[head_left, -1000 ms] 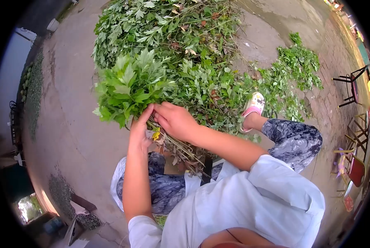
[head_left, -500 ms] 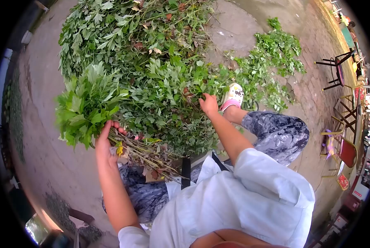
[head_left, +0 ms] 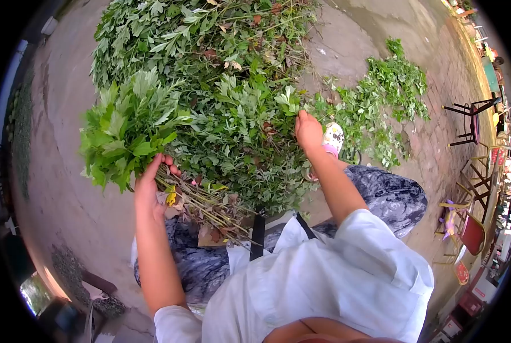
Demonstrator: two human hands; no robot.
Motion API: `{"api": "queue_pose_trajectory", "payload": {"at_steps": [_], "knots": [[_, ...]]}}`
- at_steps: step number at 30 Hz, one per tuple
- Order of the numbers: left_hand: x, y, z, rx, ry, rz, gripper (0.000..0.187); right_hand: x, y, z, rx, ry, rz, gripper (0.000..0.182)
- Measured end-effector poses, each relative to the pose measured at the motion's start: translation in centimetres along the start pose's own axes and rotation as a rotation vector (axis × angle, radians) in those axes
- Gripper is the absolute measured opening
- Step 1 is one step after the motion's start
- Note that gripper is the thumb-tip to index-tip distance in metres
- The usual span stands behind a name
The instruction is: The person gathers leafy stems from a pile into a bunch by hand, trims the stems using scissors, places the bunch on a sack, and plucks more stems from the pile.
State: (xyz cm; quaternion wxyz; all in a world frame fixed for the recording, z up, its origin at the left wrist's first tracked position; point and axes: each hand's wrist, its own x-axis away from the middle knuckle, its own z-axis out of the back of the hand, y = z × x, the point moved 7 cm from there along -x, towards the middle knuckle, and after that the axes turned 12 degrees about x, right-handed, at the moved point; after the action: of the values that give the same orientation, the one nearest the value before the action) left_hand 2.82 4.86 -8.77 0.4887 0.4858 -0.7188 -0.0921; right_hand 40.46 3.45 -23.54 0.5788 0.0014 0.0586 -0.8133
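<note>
Gripping bundle (head_left: 131,128) left hand (head_left: 150,188) | right hand (head_left: 308,130) pinching sprig (head_left: 287,102) | pile (head_left: 210,51) ahead

Concrete ground (head_left: 72,188), daylight; chairs (head_left: 471,117) at right.

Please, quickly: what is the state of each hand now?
Left hand: closed around the bundle of leafy stems.
Right hand: closed on a sprig from the pile.

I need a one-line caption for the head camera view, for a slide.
Left hand grips a bundle of green leafy stems; right hand pulls a leafy sprig from the large green pile.
</note>
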Motion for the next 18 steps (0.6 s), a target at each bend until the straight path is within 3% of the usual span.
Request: {"api": "queue_pose_trajectory", "payload": {"at_steps": [3,6,9,10,11,13,15,16,18], "knots": [[0.2,0.2,0.4,-0.009,0.005,-0.012,0.009,0.4,-3.6,4.9,-0.240,-0.121,-0.017,0.015],[0.3,0.1,0.8,0.011,-0.030,0.008,0.009,1.8,-7.4,1.7,-0.734,-0.206,-0.062,0.020],[0.4,0.3,1.0,-0.018,-0.022,-0.023,0.011,2.8,-11.1,-2.0,-0.630,-0.374,-0.104,0.027],[0.4,0.4,1.0,-0.014,-0.021,-0.030,0.011,3.0,-11.2,-4.0,-0.620,-0.244,-0.125,0.027],[0.5,0.5,1.0,-0.021,-0.019,-0.037,0.011,3.3,-11.2,-6.9,-0.579,-0.263,-0.130,0.029],[0.6,0.8,1.2,-0.027,-0.014,-0.047,0.012,3.2,-11.7,-7.4,-0.537,-0.279,-0.130,0.031],[0.7,0.9,1.4,-0.022,-0.016,-0.052,0.013,3.4,-12.2,-8.2,-0.610,-0.487,-0.135,0.031],[0.8,1.1,1.5,-0.020,-0.018,-0.054,0.013,3.1,-12.2,-7.5,-0.608,-0.485,-0.129,0.031],[0.9,1.4,1.7,-0.009,-0.037,-0.067,0.013,2.4,-12.6,-6.2,-0.782,-0.542,-0.068,0.031]]}}
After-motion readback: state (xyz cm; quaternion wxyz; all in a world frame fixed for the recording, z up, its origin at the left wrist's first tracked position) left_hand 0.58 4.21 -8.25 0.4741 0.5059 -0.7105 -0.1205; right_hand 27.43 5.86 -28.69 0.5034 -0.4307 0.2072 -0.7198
